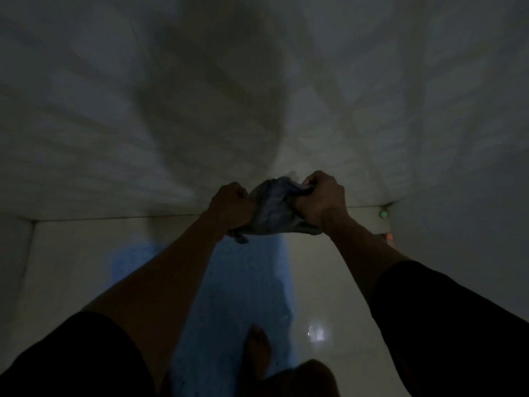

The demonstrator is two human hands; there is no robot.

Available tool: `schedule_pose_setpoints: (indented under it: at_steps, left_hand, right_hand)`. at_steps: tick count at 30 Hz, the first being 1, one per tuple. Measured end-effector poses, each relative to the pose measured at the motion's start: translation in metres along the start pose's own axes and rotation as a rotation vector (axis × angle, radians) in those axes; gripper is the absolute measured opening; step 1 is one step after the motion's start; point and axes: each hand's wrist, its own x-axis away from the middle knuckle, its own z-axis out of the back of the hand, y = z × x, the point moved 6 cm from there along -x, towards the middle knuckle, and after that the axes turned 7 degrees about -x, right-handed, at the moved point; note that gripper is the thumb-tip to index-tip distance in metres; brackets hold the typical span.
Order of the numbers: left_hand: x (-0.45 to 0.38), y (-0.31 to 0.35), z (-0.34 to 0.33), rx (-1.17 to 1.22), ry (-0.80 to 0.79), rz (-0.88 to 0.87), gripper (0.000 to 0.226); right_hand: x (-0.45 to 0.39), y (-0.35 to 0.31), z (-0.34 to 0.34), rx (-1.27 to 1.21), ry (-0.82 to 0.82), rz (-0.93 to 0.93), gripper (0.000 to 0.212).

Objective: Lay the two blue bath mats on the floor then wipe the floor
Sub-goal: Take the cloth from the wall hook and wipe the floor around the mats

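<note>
While both sets of fingers [310, 181] are clenched into fists around a bunched grey-blue cloth [274, 209], the left hand [232, 206] grips its nine o'clock end and the right hand [322, 200] its three o'clock end, seemingly wringing or gathering it for wiping. Held in the air between the fists, the cloth hangs clear of the floor [337, 282]. Below it, toward six o'clock, one blue bath mat [243, 282] lies flat on the pale tiles, with a bare foot [257, 351] standing on it. Dim light hides whether a second mat is down. Small coloured objects [383, 214] sit in the corner at three o'clock.
</note>
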Motion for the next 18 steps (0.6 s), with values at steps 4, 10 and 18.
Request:
schedule_pose_setpoints:
  at_steps: [4,10,18]
  left_hand:
    - [0.071,0.050,0.049,-0.004,0.040,0.006,0.026]
    - [0.161,0.137,0.126,-0.073,0.165,-0.098,0.021]
    - [0.290,0.228,0.210,-0.289,0.370,-0.193,0.031]
  right_hand:
    - [0.030,-0.054,0.062,0.000,-0.080,0.047,0.015]
    - [0.058,-0.141,0.143,0.155,-0.296,0.144,0.042]
    - [0.129,-0.261,0.254,0.206,-0.306,0.390,0.013]
